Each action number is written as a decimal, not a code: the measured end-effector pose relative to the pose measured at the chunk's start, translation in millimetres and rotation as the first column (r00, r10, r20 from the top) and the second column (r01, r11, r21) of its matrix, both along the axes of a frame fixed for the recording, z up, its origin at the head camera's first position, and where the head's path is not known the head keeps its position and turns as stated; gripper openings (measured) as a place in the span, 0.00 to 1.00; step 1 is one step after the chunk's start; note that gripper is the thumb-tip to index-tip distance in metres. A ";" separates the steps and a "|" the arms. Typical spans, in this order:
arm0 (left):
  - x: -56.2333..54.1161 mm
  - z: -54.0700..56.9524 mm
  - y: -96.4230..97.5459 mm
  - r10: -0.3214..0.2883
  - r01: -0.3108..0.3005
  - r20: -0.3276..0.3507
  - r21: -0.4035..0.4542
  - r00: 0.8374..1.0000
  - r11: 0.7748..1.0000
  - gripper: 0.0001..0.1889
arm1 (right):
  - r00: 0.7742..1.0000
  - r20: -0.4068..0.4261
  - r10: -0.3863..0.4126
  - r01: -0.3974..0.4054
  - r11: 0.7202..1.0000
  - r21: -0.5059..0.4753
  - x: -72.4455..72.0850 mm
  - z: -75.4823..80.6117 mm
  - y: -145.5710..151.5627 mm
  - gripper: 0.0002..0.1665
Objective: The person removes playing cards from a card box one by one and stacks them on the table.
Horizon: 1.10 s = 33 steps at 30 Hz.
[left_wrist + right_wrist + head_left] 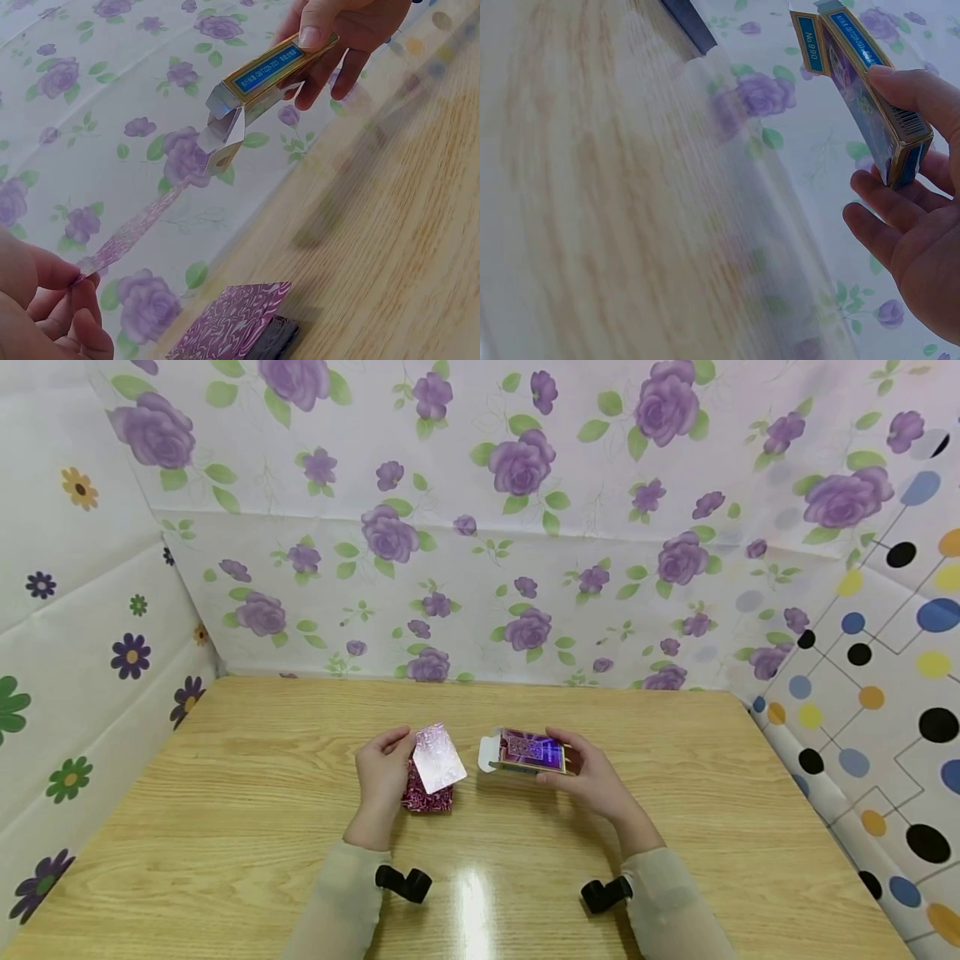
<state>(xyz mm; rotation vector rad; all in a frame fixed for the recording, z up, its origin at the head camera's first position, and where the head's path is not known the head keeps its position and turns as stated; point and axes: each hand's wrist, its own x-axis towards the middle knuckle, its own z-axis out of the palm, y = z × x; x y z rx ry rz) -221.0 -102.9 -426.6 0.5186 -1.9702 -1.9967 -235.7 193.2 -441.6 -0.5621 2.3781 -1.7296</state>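
My left hand (pixel 384 770) pinches a playing card (pixel 438 758) between thumb and fingers. The card looks pale and shiny in the head view; its pink-and-white swirl pattern shows in the left wrist view. Beneath it on the table sits a stack of playing cards (pixel 427 800) with the same patterned backs, its top cards slightly askew in the left wrist view. To the right, my right hand (pixel 592 781) grips a purple, blue and gold card box (pixel 531 750) by its far end. The box's white end flap (pixel 488 752) stands open, facing the left hand.
Both hands work over a light wooden table (pixel 262 827). A flowered cloth (pixel 465 593) hangs behind it, with a dotted cloth (pixel 873 697) on the right. Each wrist wears a small black camera, like the left one (pixel 405 883).
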 end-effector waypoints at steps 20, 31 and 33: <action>-2.6 -7.5 -3.5 -0.004 0.004 0.029 0.015 1.000 1.000 0.13 | 1.000 0.006 0.003 -0.003 1.000 0.001 1.1 1.6 -0.1 0.45; -4.4 -11.8 -6.1 -0.030 0.034 0.053 -0.084 0.998 0.996 0.13 | 1.000 0.009 0.004 -0.003 1.000 -0.012 0.0 1.0 0.0 0.45; -4.1 -12.1 -6.9 -0.048 0.053 0.061 -0.087 0.997 0.995 0.13 | 1.000 0.007 0.004 -0.004 1.000 -0.011 -0.1 0.8 0.1 0.45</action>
